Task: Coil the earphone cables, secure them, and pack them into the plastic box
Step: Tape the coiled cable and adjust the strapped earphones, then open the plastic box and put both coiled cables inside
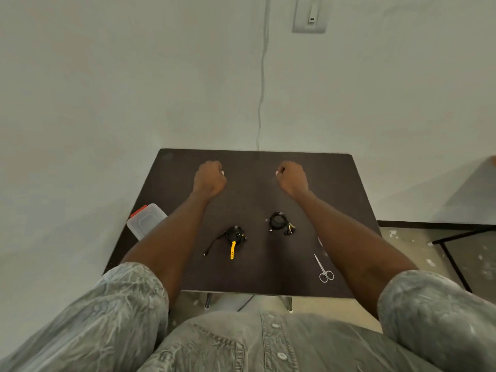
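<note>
Two coiled black earphone cables lie on the dark table (255, 275). The left coil (235, 234) has a yellow strap trailing toward me and a loose cable end running out to its left. The right coil (279, 222) shows a small yellow tie at its right side. A clear plastic box (146, 220) with a red clip sits at the table's left edge, partly behind my left forearm. My left hand (209, 179) and my right hand (292, 178) are both curled into fists near the table's far edge, holding nothing, well beyond the coils.
Small metal scissors (324, 268) lie near the table's front right. A pale thin object (320, 240) lies just past them, by my right forearm. A wall stands behind the table, with a thin cord (261, 89) hanging down it. Another table's black legs (453, 260) stand at the right.
</note>
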